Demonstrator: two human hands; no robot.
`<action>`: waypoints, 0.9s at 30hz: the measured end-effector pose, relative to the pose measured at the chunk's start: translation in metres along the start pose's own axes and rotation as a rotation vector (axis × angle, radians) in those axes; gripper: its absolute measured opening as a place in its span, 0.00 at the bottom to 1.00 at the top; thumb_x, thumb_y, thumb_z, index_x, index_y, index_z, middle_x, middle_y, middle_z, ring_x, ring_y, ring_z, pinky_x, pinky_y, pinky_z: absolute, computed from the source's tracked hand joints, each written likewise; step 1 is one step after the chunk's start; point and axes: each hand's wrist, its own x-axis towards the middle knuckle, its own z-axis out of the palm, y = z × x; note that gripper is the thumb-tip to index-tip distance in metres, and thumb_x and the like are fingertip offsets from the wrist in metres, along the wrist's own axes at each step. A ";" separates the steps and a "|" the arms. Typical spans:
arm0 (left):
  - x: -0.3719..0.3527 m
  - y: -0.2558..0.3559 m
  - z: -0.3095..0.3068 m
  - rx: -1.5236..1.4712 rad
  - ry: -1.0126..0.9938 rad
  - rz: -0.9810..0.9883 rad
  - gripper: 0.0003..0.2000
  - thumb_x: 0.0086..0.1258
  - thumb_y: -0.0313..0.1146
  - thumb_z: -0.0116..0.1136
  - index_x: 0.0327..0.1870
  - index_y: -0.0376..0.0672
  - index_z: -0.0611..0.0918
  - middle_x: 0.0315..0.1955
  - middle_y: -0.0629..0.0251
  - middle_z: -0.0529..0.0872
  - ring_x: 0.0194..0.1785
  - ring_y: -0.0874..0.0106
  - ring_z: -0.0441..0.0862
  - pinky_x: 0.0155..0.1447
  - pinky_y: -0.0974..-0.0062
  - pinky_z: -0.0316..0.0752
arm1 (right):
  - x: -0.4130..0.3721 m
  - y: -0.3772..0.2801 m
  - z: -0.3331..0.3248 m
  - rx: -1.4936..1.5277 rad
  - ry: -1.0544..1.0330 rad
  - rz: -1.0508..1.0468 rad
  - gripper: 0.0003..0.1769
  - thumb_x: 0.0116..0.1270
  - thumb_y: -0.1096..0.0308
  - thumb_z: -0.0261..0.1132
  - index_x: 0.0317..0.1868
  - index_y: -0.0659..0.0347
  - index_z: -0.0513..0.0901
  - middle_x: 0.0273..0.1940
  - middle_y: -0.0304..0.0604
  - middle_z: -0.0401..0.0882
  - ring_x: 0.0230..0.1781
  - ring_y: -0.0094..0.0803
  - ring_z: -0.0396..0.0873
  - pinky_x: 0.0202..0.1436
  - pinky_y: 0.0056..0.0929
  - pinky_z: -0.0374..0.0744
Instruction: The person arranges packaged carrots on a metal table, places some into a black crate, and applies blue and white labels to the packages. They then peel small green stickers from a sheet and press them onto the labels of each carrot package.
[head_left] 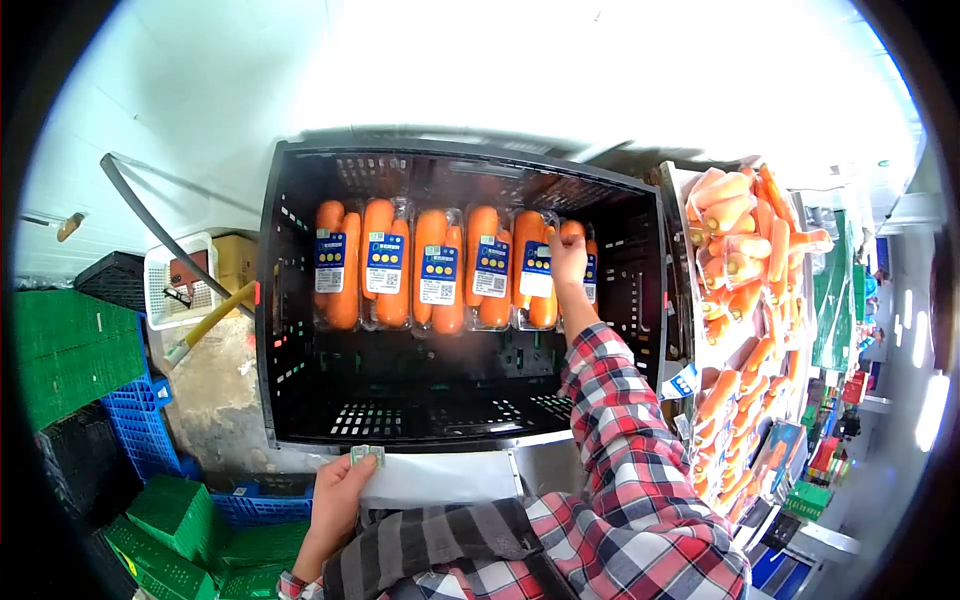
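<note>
Right hand pinches the top of the rightmost clear-wrapped pack of orange carrots, against the black plastic crate's back wall. Left hand sits below the crate's near rim, and I cannot tell its grip. A tug might topple the standing row.

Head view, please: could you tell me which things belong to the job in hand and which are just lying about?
In hand: black crate, row of carrot packs, right hand gripping the rightmost carrot pack, left hand holding a white sheet.
Lying about: green crates, blue crates, white basket, yellow-handled tool.
</note>
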 end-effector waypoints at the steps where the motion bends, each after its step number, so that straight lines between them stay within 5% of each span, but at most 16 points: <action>1: 0.001 0.000 0.002 0.004 -0.014 -0.008 0.12 0.68 0.37 0.54 0.35 0.37 0.82 0.27 0.73 0.81 0.29 0.85 0.72 0.35 0.85 0.67 | 0.016 0.039 0.014 0.219 -0.045 0.046 0.19 0.56 0.64 0.69 0.42 0.67 0.73 0.31 0.39 0.76 0.26 0.24 0.73 0.30 0.24 0.74; 3: 0.003 0.000 0.006 0.016 -0.038 -0.022 0.12 0.68 0.38 0.53 0.36 0.37 0.82 0.27 0.73 0.81 0.29 0.85 0.73 0.35 0.85 0.67 | 0.009 0.011 -0.001 0.517 -0.205 0.180 0.21 0.55 0.64 0.69 0.44 0.67 0.72 0.32 0.40 0.76 0.26 0.23 0.73 0.28 0.22 0.73; 7: 0.002 -0.002 0.013 0.071 -0.036 -0.001 0.12 0.69 0.38 0.53 0.37 0.37 0.82 0.27 0.73 0.81 0.30 0.85 0.73 0.36 0.85 0.67 | 0.019 0.042 0.033 -0.015 -0.156 -0.313 0.22 0.54 0.66 0.69 0.45 0.67 0.72 0.34 0.42 0.76 0.30 0.27 0.75 0.34 0.24 0.75; 12: -0.001 -0.003 0.021 0.045 -0.035 0.014 0.12 0.69 0.39 0.53 0.36 0.38 0.82 0.27 0.75 0.80 0.31 0.86 0.71 0.37 0.85 0.67 | 0.006 0.003 0.016 -0.329 -0.088 -0.171 0.27 0.50 0.61 0.72 0.46 0.65 0.71 0.38 0.53 0.78 0.38 0.46 0.78 0.44 0.34 0.75; 14: 0.001 -0.006 0.020 0.109 -0.018 0.044 0.13 0.69 0.39 0.53 0.35 0.37 0.81 0.26 0.76 0.79 0.32 0.86 0.70 0.37 0.85 0.66 | 0.012 0.005 0.013 -0.189 0.108 -0.142 0.21 0.51 0.60 0.71 0.37 0.66 0.75 0.34 0.54 0.79 0.34 0.51 0.78 0.41 0.38 0.76; 16: 0.002 -0.001 0.021 0.345 0.038 0.086 0.14 0.69 0.40 0.51 0.37 0.35 0.81 0.28 0.76 0.79 0.33 0.85 0.70 0.38 0.85 0.66 | -0.014 -0.043 -0.028 -0.163 -0.178 -0.110 0.14 0.56 0.63 0.67 0.35 0.66 0.77 0.31 0.51 0.79 0.30 0.43 0.79 0.35 0.34 0.77; 18: 0.002 0.002 0.034 0.112 0.045 0.046 0.16 0.71 0.41 0.49 0.38 0.34 0.81 0.29 0.74 0.79 0.36 0.85 0.71 0.42 0.85 0.66 | -0.062 -0.069 -0.035 0.142 -0.724 -0.283 0.10 0.59 0.68 0.65 0.36 0.66 0.79 0.28 0.44 0.78 0.27 0.31 0.77 0.33 0.27 0.76; 21: 0.008 -0.002 0.038 0.093 0.008 0.027 0.17 0.72 0.42 0.46 0.38 0.34 0.81 0.30 0.75 0.79 0.36 0.85 0.70 0.42 0.84 0.66 | -0.143 -0.152 -0.090 0.230 -1.165 -0.615 0.10 0.58 0.68 0.67 0.37 0.65 0.79 0.31 0.39 0.76 0.29 0.24 0.75 0.34 0.23 0.74; 22: 0.007 0.001 0.040 0.109 -0.011 0.048 0.18 0.72 0.42 0.46 0.38 0.34 0.81 0.29 0.75 0.79 0.36 0.85 0.70 0.41 0.84 0.66 | -0.164 -0.176 -0.107 0.428 -1.250 -0.545 0.11 0.57 0.67 0.67 0.37 0.65 0.79 0.32 0.39 0.76 0.31 0.25 0.75 0.34 0.23 0.74; 24: 0.005 0.001 0.042 0.136 -0.037 0.073 0.18 0.72 0.42 0.45 0.37 0.34 0.80 0.29 0.75 0.78 0.35 0.85 0.70 0.41 0.84 0.66 | -0.185 -0.203 -0.128 0.356 -1.422 -0.574 0.11 0.58 0.66 0.67 0.37 0.64 0.78 0.34 0.40 0.74 0.34 0.28 0.75 0.36 0.25 0.74; 27: 0.005 0.000 0.045 0.216 -0.033 0.137 0.17 0.72 0.41 0.45 0.35 0.34 0.80 0.28 0.76 0.77 0.34 0.85 0.69 0.40 0.83 0.65 | -0.207 -0.194 -0.127 0.301 -1.355 -0.760 0.10 0.56 0.66 0.67 0.35 0.62 0.77 0.32 0.43 0.72 0.33 0.36 0.75 0.36 0.29 0.75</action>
